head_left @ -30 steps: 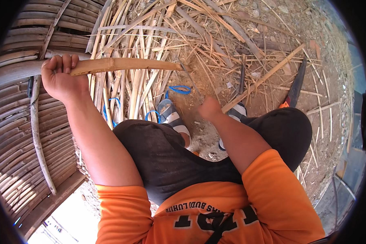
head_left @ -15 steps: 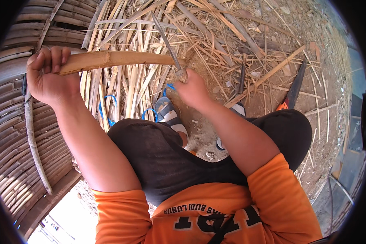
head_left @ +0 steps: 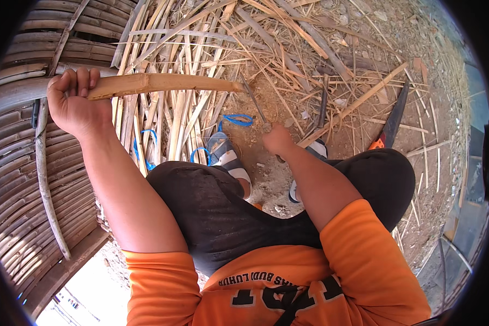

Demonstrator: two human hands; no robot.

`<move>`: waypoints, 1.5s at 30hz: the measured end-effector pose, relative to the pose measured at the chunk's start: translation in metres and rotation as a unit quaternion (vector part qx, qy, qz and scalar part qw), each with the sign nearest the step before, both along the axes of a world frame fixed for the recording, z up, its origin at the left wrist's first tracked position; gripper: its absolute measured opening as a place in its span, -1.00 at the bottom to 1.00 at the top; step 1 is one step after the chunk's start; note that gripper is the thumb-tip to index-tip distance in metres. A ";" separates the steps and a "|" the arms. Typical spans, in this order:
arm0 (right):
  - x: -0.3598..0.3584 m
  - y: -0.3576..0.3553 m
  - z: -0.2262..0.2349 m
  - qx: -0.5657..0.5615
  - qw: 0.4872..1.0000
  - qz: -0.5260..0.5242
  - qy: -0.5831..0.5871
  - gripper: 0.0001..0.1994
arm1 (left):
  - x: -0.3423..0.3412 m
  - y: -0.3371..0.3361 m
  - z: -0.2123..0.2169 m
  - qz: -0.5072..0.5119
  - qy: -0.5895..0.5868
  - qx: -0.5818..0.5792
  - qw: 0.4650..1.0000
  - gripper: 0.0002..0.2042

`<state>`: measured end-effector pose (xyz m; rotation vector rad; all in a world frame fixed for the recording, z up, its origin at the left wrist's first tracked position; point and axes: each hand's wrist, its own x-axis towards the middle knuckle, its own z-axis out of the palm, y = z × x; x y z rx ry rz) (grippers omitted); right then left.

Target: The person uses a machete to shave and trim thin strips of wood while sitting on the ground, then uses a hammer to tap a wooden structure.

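My left hand (head_left: 84,106) is closed round a long bamboo strip (head_left: 168,82), held level across the upper left with its cut end pointing right. The strip continues leftward behind the hand. In front of my knees my right hand (head_left: 280,141) grips the handle of a knife (head_left: 254,101). Its narrow blade slants up and left, and its tip appears beside the strip's right end; whether they touch I cannot tell. My right fingers wrap the handle and are partly hidden.
Split bamboo strips (head_left: 174,119) lie heaped beyond my feet. Blue strapping (head_left: 237,119) curls by my sandal (head_left: 223,152). A saw (head_left: 394,117) with an orange handle lies right of several sticks. A bamboo slat wall (head_left: 16,179) stands at the left.
My right hand has moved right and toward me with the knife, bringing the blade from across the strip to its right end. My left hand and the strip have shifted slightly right.
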<state>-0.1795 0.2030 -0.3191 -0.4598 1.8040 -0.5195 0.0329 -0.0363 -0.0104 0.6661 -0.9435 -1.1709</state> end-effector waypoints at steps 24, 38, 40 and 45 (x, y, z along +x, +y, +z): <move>0.002 0.005 0.010 -0.009 0.984 -0.127 -0.128 -0.65 | -0.003 0.001 -0.002 0.006 -0.007 0.004 1.000 -0.81; -0.005 0.036 -0.025 0.005 0.973 0.114 0.203 -0.66 | 0.006 -0.003 -0.005 0.014 0.005 0.015 1.000 -0.83; -0.005 0.024 -0.012 0.038 0.998 0.020 0.053 -0.73 | 0.005 -0.001 -0.002 -0.005 0.014 0.014 1.000 -0.82; -0.006 0.008 0.010 0.046 0.980 -0.119 -0.154 -0.86 | 0.011 0.014 0.018 0.075 0.008 -0.006 0.997 -0.86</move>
